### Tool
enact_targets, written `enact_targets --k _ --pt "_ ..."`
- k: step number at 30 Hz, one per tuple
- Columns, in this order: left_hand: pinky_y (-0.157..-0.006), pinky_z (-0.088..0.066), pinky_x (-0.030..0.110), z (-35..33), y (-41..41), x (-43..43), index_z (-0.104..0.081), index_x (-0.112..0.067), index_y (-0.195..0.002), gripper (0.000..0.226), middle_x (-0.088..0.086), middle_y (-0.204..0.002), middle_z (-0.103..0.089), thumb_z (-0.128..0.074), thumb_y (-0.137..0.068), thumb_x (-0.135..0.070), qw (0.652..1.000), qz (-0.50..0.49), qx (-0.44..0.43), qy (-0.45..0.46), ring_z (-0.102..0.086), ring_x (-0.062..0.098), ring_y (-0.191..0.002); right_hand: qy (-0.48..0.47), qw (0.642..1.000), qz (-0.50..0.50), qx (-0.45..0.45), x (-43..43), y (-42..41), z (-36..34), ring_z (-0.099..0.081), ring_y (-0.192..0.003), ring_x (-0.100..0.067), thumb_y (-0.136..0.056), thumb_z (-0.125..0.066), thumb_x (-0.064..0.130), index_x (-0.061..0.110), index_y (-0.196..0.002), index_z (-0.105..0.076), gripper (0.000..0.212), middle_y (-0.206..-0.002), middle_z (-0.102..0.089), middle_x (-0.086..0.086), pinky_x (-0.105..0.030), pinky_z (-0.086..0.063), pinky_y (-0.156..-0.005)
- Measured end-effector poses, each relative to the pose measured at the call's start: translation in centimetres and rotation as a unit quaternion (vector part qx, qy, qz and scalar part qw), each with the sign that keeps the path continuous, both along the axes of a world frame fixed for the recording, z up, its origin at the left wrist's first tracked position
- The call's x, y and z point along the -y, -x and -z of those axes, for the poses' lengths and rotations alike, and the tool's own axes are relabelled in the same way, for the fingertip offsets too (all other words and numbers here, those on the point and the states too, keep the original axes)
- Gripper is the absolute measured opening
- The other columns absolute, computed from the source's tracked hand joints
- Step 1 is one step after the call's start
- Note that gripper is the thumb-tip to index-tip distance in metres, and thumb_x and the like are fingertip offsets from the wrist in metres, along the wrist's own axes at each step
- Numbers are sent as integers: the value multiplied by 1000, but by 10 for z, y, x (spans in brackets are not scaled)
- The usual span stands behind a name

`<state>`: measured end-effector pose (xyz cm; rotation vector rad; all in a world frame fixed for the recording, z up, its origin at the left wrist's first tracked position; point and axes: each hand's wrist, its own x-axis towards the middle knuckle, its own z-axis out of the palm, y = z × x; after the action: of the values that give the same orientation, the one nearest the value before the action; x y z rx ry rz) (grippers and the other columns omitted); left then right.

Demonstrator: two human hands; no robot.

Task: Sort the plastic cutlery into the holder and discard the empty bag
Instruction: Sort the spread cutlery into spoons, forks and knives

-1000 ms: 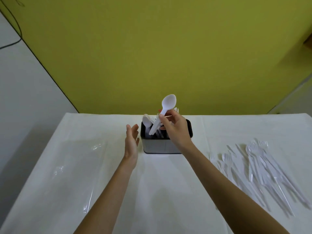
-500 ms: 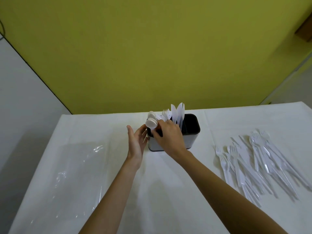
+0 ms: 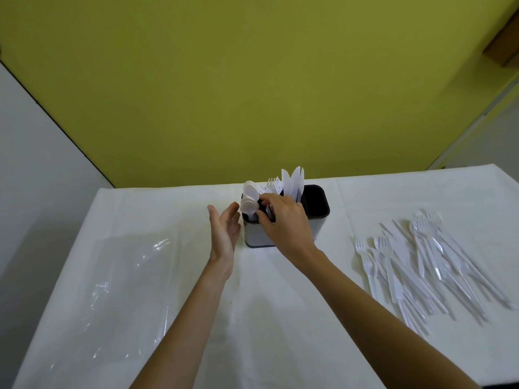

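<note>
Cutlery status: some stands upright in the holder mid-desk toward the back edge, the rest lies loose at far right.

Left to right:
- Clear bag flat on the left part of the desk, crinkled and catching glare. Neither hand touches it.
- Left hand is raised just beside the holder's left wall, palm turned toward it, fingers straight and spread a little, holding nothing. Can't tell if the fingertips touch the wall.
- Holder: grey body, black rim, standing upright. Spoons are bunched at its left end, bowls up. Forks stand behind them, tines up. Knives stand tallest, near the middle.
- Right hand reaches across the holder's front from the right, knuckles up, fingers curled down into the spoon end among the handles. Can't tell whether they pinch a handle or just touch them.
- The loose pile is forks, knives and at least one spoon, fanned out and overlapping on the white cloth, well apart from the holder.

Yellow wall behind the desk.
</note>
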<state>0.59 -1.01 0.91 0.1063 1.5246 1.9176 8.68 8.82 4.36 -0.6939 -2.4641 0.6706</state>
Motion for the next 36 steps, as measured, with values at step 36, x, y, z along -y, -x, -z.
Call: enact_targets --k 36 --pt "-84 -41 21 6 -177 -192 -59 -13 -120 27 -1 -121 -59 -46 -97 -19 881 216 -372 200 -56 12 -104 168 944 284 -19 -190 -322 57 -60 -81 -9 -93 -53 10 12 -106 -65 17 -95 -68 3 -14 -40 -71"
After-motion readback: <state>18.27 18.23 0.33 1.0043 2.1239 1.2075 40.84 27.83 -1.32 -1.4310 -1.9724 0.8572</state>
